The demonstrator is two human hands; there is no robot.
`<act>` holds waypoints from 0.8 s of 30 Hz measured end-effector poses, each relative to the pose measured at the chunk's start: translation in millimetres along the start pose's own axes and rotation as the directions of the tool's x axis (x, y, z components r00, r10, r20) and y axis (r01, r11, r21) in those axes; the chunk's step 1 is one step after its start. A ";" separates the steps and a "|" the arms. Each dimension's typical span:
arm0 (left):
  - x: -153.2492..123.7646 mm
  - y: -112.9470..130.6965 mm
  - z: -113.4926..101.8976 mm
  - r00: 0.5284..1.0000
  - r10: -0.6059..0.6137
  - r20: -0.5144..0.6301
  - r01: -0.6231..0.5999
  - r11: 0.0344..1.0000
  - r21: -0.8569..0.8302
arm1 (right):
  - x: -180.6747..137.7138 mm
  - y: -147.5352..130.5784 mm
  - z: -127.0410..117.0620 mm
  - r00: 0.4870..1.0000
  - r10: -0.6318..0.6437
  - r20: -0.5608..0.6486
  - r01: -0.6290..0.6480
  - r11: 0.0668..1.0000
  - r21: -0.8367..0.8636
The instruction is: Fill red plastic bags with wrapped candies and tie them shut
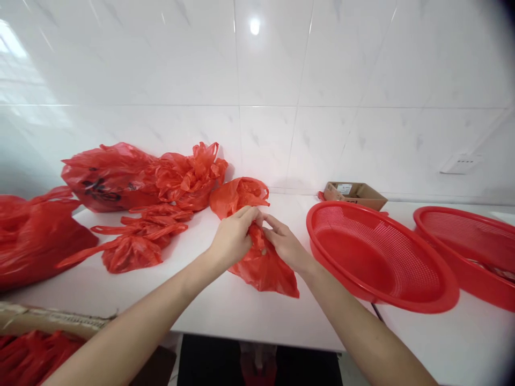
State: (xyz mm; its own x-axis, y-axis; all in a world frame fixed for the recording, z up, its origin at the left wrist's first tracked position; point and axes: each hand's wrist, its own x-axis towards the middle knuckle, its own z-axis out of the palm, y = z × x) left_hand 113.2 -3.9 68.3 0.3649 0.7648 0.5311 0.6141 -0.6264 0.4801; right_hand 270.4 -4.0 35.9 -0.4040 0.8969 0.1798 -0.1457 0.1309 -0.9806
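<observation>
A red plastic bag (pixel 267 271) lies on the white table (pixel 217 311) in front of me, its top gathered up between my hands. My left hand (pixel 237 236) pinches the gathered plastic from the left, with the fingers curled over it. From the right, my right hand (pixel 284 241) grips the same bunched part, thumb and forefinger close to the left fingers. What the bag contains is mostly hidden by the plastic. Just behind my hands sits another red bag (pixel 229 195) with an upright loop of plastic.
Full red bags (pixel 108 177) stand along the wall, and another (pixel 36 241) is at the far left. Small tied bags (pixel 137 246) lie nearer. On the right are a red colander basket (pixel 362 262), a second basket (pixel 462 262) and a small cardboard box (pixel 370 195).
</observation>
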 end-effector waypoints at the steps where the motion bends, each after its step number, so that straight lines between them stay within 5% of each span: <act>1: -1.2 -1.2 2.7 1.000 0.014 -0.027 -0.015 1.000 -0.005 | -2.4 0.1 -0.9 1.000 0.020 0.021 -0.020 1.000 0.010; 4: -3.7 -3.8 1.4 1.000 0.019 0.012 -0.018 0.999 -0.041 | -10.0 -1.4 -4.6 1.000 0.004 0.007 -0.004 1.000 -0.008; 9: -16.2 -14.5 -11.8 0.951 -0.056 0.304 0.062 0.998 -0.008 | -9.7 14.2 -10.5 0.966 -0.176 -0.191 0.123 0.958 -0.261; 13: -46.9 -38.8 -19.1 0.909 -0.215 0.358 0.167 0.973 0.159 | 13.9 57.7 -31.0 0.896 -0.120 -0.428 -0.131 0.849 -0.512; 18: -90.0 -57.5 -23.6 0.851 -0.291 0.438 0.245 0.956 0.159 | 40.9 113.4 -62.1 0.793 -0.021 -0.608 -0.365 0.784 -0.503; 20: -91.8 -56.6 -15.3 0.870 -0.313 0.380 0.296 0.949 0.105 | 43.9 123.6 -63.5 0.781 -0.005 -0.625 -0.395 0.770 -0.501; 24: -62.8 -59.9 27.0 0.886 -0.460 0.057 0.456 0.887 0.066 | 41.9 124.2 -46.6 0.787 -0.019 -0.617 -0.399 0.746 -0.532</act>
State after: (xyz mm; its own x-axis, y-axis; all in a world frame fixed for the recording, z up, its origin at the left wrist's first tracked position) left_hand 72.3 -10.4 -12.7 0.0804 0.9744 0.2102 0.7577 -0.1968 0.6223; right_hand 277.4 69.6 -82.0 0.2425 0.9636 0.1125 0.5334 -0.0356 -0.8451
